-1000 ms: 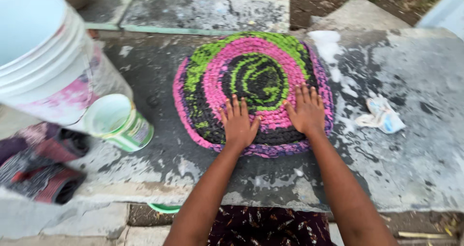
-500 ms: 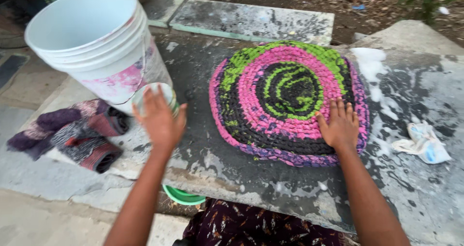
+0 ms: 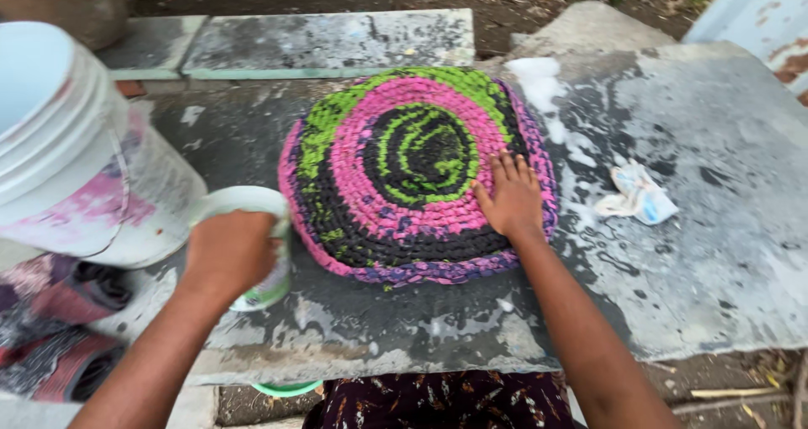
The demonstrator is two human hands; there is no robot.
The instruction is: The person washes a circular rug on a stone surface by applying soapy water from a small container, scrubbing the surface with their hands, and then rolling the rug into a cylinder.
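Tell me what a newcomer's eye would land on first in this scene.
The round braided mat in pink, green, black and purple, lying in the middle of the wet, soapy stone slab, with the right hand pressed flat on its right side. Next, the big white bucket at the left edge, and the left hand gripping a small white cup beside it.

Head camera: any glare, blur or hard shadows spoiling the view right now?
Head view: soft, even daylight, no hard shadows or glare; the wet slab shines only dully. The round mat and right hand are sharp; the left hand on the cup looks slightly soft, and the bucket is cropped at the edge.
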